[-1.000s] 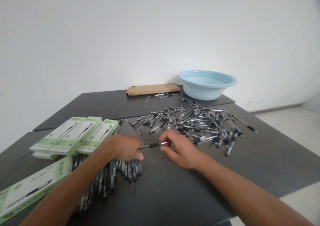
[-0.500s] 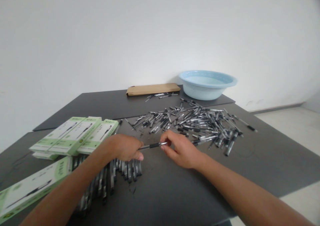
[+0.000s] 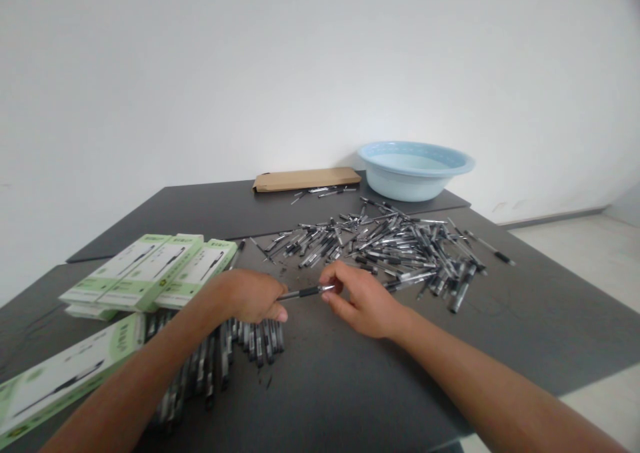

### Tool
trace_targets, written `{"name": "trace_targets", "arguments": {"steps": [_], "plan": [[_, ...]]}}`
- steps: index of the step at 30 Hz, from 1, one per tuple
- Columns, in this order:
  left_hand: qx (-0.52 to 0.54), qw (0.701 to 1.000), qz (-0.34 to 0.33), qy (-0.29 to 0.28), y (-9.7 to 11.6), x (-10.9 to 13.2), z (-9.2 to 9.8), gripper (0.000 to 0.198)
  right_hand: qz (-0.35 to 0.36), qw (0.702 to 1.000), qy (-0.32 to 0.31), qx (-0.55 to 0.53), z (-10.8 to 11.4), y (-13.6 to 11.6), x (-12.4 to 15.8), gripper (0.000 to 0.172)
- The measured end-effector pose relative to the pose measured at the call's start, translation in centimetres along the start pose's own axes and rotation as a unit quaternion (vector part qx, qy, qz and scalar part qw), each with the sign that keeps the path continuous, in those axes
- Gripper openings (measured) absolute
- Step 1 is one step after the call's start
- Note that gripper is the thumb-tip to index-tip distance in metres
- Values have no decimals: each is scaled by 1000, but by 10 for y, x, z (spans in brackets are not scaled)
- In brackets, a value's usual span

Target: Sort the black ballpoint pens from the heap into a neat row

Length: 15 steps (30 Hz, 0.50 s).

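Observation:
Between my two hands a pen (image 3: 306, 292) with a clear barrel and black grip is held level above the dark table. My left hand (image 3: 253, 296) is closed round its left end. The thumb and fingertips of my right hand (image 3: 364, 299) pinch its silvery tip end. Under and beside my left hand lies a row of capped pens (image 3: 260, 343), partly hidden by my forearm. A loose heap of pens and pen parts (image 3: 395, 239) spreads just beyond my right hand.
Green-and-white pen boxes (image 3: 165, 266) are stacked at the left, and another box (image 3: 70, 373) lies nearer. A light blue basin (image 3: 413, 183) stands at the back right, beside a flat brown cardboard piece (image 3: 307, 178). The wall (image 3: 250, 73) rises behind the table (image 3: 340, 393).

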State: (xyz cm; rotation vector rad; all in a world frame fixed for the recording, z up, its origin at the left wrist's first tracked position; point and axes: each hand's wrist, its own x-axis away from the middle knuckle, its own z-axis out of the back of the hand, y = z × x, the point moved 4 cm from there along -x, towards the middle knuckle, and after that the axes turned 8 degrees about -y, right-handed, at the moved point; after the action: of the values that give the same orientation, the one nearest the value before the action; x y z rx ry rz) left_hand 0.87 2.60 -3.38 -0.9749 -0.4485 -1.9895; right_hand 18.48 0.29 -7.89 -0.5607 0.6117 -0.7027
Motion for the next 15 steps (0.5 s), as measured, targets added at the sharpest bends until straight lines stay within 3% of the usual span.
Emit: {"name": "trace_targets", "arguments": {"steps": [12, 15], "plan": [[-13, 1000, 2, 11, 0, -2, 0, 35, -1, 1000, -8, 2, 1, 0, -1, 8], [-1, 999, -16, 40, -5, -5, -2, 29, -3, 1000, -10, 0, 1, -1, 0, 11]]}}
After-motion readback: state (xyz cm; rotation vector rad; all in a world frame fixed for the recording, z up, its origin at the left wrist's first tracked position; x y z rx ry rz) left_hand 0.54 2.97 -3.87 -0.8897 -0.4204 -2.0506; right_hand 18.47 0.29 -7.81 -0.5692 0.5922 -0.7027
